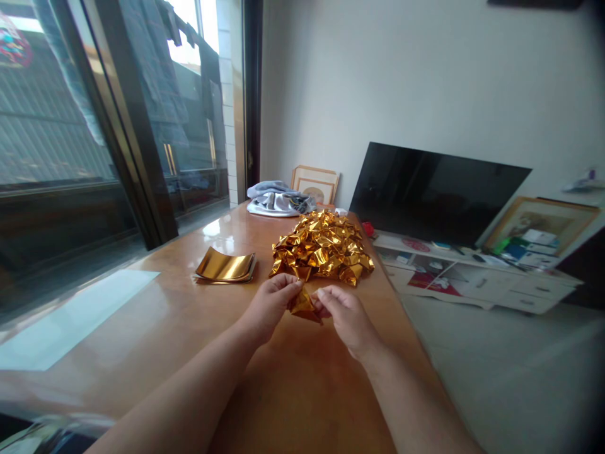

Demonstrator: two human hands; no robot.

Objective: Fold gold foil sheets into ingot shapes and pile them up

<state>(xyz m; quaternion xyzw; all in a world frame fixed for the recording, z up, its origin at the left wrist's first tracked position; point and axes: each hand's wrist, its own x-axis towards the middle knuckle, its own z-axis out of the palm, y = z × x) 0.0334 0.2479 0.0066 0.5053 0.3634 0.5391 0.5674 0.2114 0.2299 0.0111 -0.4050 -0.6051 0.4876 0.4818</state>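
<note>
Between my two hands is a folded piece of gold foil paper point(305, 307), creased into a pointed shape. My left hand point(271, 302) pinches its left side between thumb and fingers. On the other side, the fingers of my right hand point(344, 314) are closed on its right edge. Just beyond them rises a heap of folded gold foil pieces point(324, 246) with several points and facets. To the left of the heap lies a stack of flat gold foil sheets point(224, 265), its top sheet curling up at the edges. My fingers hide part of the held piece.
The brown wooden table point(293, 391) carries everything, its right edge running along the floor side. A pale sheet point(80, 318) lies at the left. Folded clothes point(278, 198) and a framed picture point(316, 183) are at the far end. A television point(435, 189) stands on a white cabinet point(472, 284).
</note>
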